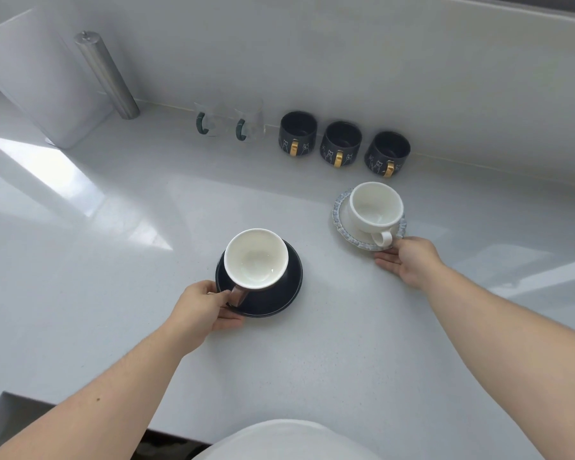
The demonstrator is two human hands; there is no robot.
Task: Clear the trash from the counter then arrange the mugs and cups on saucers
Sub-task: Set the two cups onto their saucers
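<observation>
Head view looks down on a white counter (312, 376) with no trash in sight, so I judge the clearing part done. Two cups already sit on saucers; what seems left is placing these two sets and dealing with the row at the back.

Near the centre, a cup with a white inside and dark outside (256, 258) stands upright on a dark round saucer (279, 293), set toward the saucer's 10 o'clock side. The left hand (201, 310) is at the saucer's 7 o'clock edge, thumb on top beside the cup's dark handle and fingers curled under the rim, closed on the saucer.

At about 2 o'clock from that set, well apart, a white cup (375, 207) stands on a pale saucer with a ruffled blue-grey rim (341, 207), handle toward 5 o'clock. The right hand (409, 260) touches that saucer's 5 o'clock edge; its fingers lie nearly flat and loosely spread, and I cannot tell whether they grip or only push.

Along the backsplash at 12 o'clock stand three dark mugs with gold handles and white line drawings (341, 144), and left of them two clear glass mugs with green handles (229, 122), all without saucers. No spare saucers show. At 10 o'clock stands a steel cylinder (107, 74).
</observation>
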